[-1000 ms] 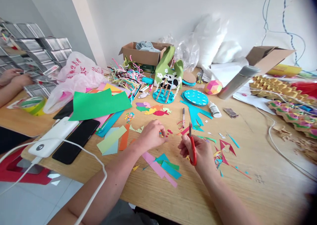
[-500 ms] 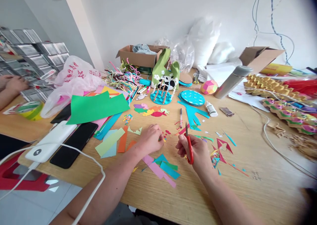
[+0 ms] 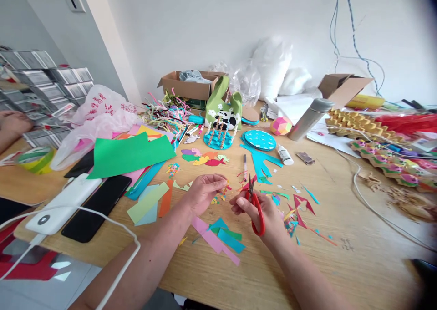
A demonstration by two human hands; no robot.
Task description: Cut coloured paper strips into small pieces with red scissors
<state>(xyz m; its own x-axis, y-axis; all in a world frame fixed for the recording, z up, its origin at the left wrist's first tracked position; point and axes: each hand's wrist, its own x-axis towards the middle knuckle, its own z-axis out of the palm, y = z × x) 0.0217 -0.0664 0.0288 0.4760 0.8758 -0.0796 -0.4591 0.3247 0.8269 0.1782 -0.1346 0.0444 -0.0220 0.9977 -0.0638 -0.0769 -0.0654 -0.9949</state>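
My right hand (image 3: 264, 210) grips red-handled scissors (image 3: 258, 216), their blades a little apart and pointing away from me. Across from it, my left hand (image 3: 206, 192) is closed in a pinch; whatever is between thumb and fingers is too small to make out. Tiny red, orange and yellow paper bits (image 3: 224, 195) lie on the table by its fingertips. Beyond the hands are cut-out paper fish (image 3: 215, 162) in several colours and a small heap of mixed paper bits (image 3: 173, 169). Pink paper strips (image 3: 212, 238) and blue pieces (image 3: 232, 241) sit between my forearms.
Green paper (image 3: 133, 155), a black phone (image 3: 96, 210) and a white power bank (image 3: 63, 204) with its cable occupy the left side. A glue bottle (image 3: 284, 155), a pen (image 3: 245, 166) and a grey flask (image 3: 310, 119) stand or lie beyond my right hand. Another person's hand (image 3: 15, 122) shows far left.
My left hand has lifted and turned, its fingertips now pinched together. The scissors' blades have parted slightly, and my right hand has tilted. The whole view has shifted a little.
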